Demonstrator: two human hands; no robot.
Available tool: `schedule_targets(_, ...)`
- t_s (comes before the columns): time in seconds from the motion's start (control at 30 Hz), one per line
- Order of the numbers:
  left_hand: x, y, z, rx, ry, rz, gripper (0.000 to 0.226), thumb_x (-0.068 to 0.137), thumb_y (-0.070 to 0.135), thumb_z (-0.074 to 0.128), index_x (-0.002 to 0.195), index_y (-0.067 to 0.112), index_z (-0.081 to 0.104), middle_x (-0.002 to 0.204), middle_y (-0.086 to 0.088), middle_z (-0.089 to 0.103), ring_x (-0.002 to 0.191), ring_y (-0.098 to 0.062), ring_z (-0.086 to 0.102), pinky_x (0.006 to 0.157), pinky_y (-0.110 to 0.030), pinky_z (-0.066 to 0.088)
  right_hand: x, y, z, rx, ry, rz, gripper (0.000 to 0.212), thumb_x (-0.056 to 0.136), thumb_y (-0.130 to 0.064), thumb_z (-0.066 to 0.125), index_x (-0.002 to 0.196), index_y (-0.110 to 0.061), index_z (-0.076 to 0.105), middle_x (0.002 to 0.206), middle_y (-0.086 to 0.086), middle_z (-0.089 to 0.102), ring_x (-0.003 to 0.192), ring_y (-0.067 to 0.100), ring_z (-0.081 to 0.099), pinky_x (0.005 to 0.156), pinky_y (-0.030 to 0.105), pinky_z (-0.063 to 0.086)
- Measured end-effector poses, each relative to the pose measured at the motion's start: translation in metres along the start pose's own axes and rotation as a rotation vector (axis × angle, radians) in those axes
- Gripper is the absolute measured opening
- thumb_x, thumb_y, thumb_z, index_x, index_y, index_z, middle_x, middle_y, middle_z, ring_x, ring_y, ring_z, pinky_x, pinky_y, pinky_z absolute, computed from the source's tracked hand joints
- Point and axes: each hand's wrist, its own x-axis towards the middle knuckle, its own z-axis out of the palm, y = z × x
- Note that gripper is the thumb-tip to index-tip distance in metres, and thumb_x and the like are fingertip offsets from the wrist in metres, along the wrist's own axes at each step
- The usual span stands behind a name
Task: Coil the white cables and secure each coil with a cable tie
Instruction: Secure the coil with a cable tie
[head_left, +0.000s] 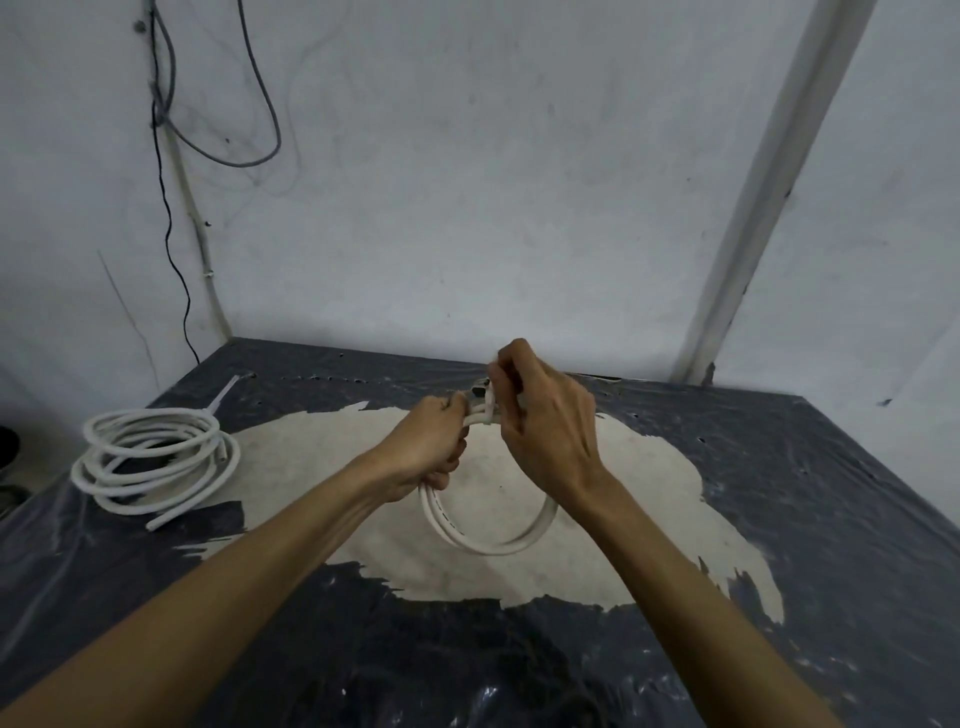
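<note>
While the left hand (426, 447) grips a small white cable coil (488, 525) at frame centre and the right hand (545, 421) pinches a cable tie (489, 402) at its top, fastening looks unfinished; the larger coil (150, 462), centre left, appears untied.

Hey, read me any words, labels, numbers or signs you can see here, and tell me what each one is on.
No text can be read.
Coil of white cable held in the left hand: a row of small dark marks along its jacket, too small and blurred to read.
Second coil lying on the table: no print visible.
Wall: smudges only, no sign or label.
</note>
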Motion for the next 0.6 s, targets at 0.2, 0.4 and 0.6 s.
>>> schedule_targets(0.2,0.002,-0.011,0.002,0.182,0.121,0.141,0.052,0.107,0.041,0.03,0.067,0.011,0.044,0.049,0.0,0.033,0.036,-0.012,0.029,0.039,-0.023,0.03,0.003,0.012,0.008,0.244,-0.157,0.377,0.019,0.104,-0.028,0.05,0.09,-0.014,0.051,0.068,0.0,0.068,0.062,0.022,0.066,0.063,0.049,0.055)
schedule_targets(0.4,-0.001,-0.013,-0.002,0.376,0.329,0.438,0.064,0.106,0.037,0.035,0.059,-0.004,0.049,0.05,-0.009,0.041,0.042,-0.018,0.036,0.047,-0.034,0.034,0.022,0.008,-0.006,0.86,-0.473,1.047,0.031,0.103,-0.008,0.05,0.08,0.009,0.062,0.064,0.019,0.067,0.056,0.028,0.07,0.059,0.037,0.063)
schedule_targets(0.6,-0.002,-0.011,-0.018,0.288,0.326,0.381,0.06,0.106,0.039,0.035,0.062,0.001,0.048,0.049,-0.006,0.04,0.038,-0.014,0.033,0.04,-0.028,0.03,0.031,-0.003,0.005,0.959,-0.471,1.018,0.026,0.104,-0.012,0.056,0.091,0.01,0.065,0.074,0.022,0.067,0.058,0.026,0.071,0.071,0.044,0.066)
